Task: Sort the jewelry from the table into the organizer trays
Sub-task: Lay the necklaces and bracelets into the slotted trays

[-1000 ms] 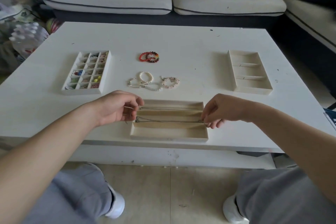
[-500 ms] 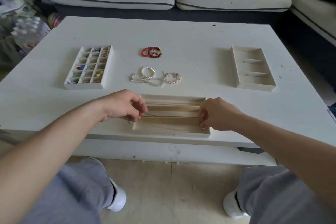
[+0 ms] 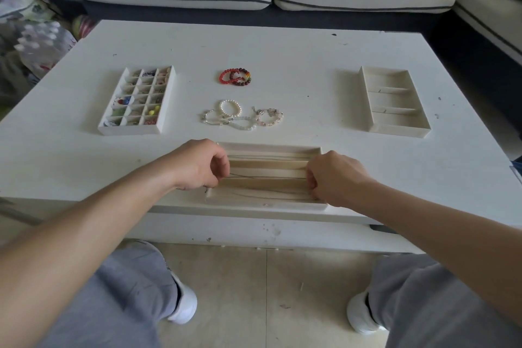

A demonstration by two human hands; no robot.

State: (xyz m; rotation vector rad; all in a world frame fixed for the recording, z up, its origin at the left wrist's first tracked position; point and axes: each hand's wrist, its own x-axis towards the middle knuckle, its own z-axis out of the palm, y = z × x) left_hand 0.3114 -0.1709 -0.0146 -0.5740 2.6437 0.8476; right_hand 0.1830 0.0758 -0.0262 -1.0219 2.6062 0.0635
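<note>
In the head view, the thin necklace chain (image 3: 268, 177) runs taut from left to right along the middle channel of the long necklace tray (image 3: 265, 207). The tray sits at the near edge of the tabletop (image 3: 282, 48), its long axis crosswise to the person. The left hand (image 3: 202, 168) is curled at the tray's left end and the right hand (image 3: 334, 178) at its right end. Each seems to pinch one end of the chain, though the curled fingers hide the pinch itself. The chain thus lies directly between the hands, equally near both, and settling it calls for both ends to drop together along the channel. Beyond the tray, pale beaded bracelets (image 3: 243, 117) and red beaded bracelets (image 3: 235, 77) lie loose between the grid tray (image 3: 128, 130) on the left and the compartment tray (image 3: 395, 133) on the right.
</note>
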